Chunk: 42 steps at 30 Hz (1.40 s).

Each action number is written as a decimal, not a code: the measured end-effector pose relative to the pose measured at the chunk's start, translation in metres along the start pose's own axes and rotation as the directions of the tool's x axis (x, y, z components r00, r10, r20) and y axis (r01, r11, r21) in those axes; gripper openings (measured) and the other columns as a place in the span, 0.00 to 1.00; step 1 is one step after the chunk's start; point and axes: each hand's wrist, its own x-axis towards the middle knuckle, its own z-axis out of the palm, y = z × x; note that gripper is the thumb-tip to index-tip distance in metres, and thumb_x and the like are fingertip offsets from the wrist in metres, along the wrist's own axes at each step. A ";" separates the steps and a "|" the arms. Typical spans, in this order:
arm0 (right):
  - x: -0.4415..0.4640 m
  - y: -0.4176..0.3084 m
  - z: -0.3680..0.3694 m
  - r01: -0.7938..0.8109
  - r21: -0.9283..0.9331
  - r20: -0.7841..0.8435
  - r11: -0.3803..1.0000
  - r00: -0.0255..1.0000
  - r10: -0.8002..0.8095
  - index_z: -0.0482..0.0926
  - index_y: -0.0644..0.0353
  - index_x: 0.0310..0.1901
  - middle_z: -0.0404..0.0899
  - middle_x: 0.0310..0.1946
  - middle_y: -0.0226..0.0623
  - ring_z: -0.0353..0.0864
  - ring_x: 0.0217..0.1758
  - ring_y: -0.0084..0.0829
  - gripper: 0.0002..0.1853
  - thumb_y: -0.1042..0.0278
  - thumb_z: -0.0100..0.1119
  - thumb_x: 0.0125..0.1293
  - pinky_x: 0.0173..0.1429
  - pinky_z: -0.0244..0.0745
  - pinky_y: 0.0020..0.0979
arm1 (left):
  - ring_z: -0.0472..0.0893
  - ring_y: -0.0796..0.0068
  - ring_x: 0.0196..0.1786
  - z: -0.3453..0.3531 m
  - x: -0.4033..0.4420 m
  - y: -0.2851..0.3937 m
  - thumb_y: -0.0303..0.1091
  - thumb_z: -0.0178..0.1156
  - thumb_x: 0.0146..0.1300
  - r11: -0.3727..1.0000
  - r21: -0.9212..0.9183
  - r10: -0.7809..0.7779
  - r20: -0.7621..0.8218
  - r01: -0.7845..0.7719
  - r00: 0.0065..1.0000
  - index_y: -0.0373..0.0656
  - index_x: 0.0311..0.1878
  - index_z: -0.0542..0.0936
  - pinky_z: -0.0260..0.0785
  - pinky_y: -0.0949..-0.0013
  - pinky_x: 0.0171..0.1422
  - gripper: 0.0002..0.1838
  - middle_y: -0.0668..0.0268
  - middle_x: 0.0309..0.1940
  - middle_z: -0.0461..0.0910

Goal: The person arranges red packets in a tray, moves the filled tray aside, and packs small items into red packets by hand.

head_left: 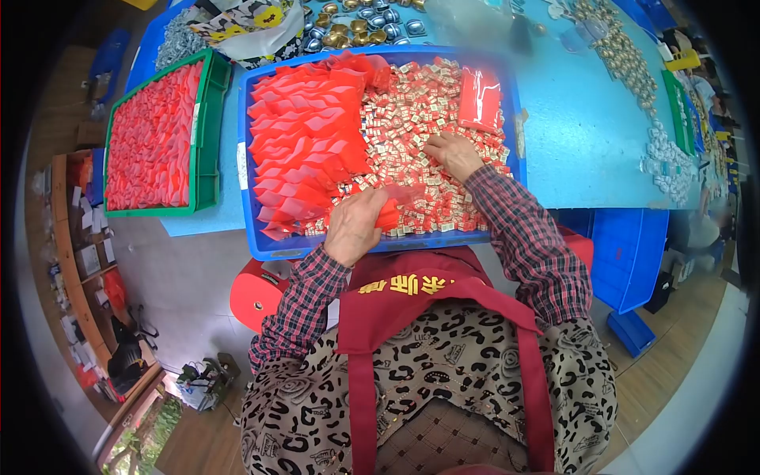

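My left hand point(355, 226) is closed on a translucent red bag point(405, 192) over the front of the blue tray point(518, 170). My right hand point(454, 155) reaches into the heap of small red-and-white block-like pieces point(408, 119), its fingers curled together against them; whatever they pinch is hidden. Overlapping rows of filled red bags point(305, 131) take up the tray's left side. A neat stack of flat, shiny red bags point(480, 99) lies on the pieces at the back right.
A green crate point(207, 131) full of red bags stands left of the tray. Behind are gold and blue bell-like items point(360, 28) and a patterned cloth point(253, 32). Gold pieces point(621, 59) and clear pieces point(669, 162) lie on the blue table point(566, 150). Blue bins point(629, 257) stand below right.
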 end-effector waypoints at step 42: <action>0.098 -0.146 0.032 0.037 0.459 0.277 0.887 0.944 -0.182 0.80 0.57 0.38 0.83 0.36 0.33 0.81 0.33 0.38 0.06 0.72 0.60 0.58 0.41 0.76 0.34 | 0.79 0.76 0.41 -0.006 -0.155 -0.067 0.19 0.60 0.55 0.206 -0.966 -0.767 -0.058 0.159 0.639 0.37 0.55 0.75 0.73 0.76 0.48 0.22 0.62 0.44 0.82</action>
